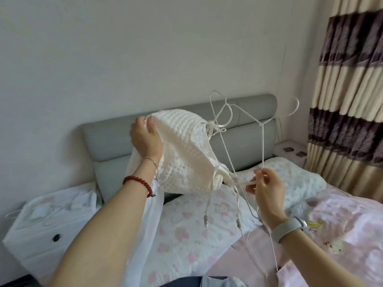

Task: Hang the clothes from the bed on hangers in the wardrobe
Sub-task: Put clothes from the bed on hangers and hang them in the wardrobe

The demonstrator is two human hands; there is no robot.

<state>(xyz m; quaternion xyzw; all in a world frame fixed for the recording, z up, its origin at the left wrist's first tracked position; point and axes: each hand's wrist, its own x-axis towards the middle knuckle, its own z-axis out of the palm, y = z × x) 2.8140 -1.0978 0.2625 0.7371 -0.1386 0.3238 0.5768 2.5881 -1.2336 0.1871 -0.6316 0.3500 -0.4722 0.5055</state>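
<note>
Pink floral bedding on the bed (186, 235) sits below, and above it the white crochet top (182, 154) is held up in the air, left hand (146, 137) gripping its far edge. Right hand (267, 189) pinches a strap together with the thin wire hanger (246, 131). Best to keep the knit taut and guide each strap over a hanger shoulder, watching the dangling beaded ties for snags.

A home bedroom; padded headboard (186, 125); pillow (290, 175); striped curtain (348, 90).
</note>
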